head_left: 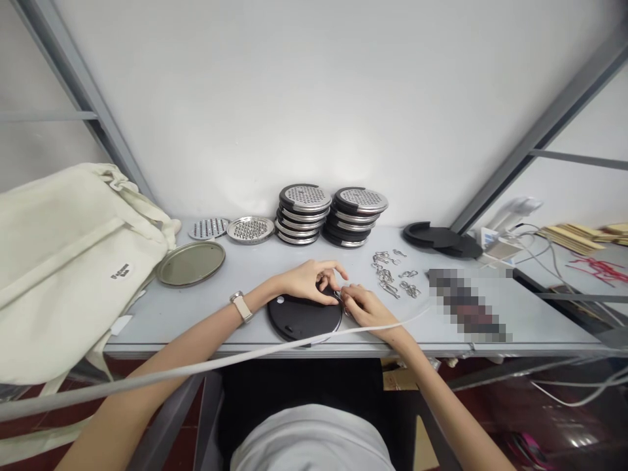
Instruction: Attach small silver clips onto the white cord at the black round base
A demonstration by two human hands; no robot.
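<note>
L fingers (pixel 333 265) + R fingers (pixel 354 292) at metal clip (pixel 338 296), blk disc (pixel 303 319) below.

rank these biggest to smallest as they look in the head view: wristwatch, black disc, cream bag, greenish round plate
1. Cream bag
2. Black disc and greenish round plate: too alike to rank, and the disc is partly hidden
3. Wristwatch

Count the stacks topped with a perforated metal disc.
2: the left stack and the right stack, side by side at the back of the table, near the wall. Anything directly behind them would be hidden.
</note>
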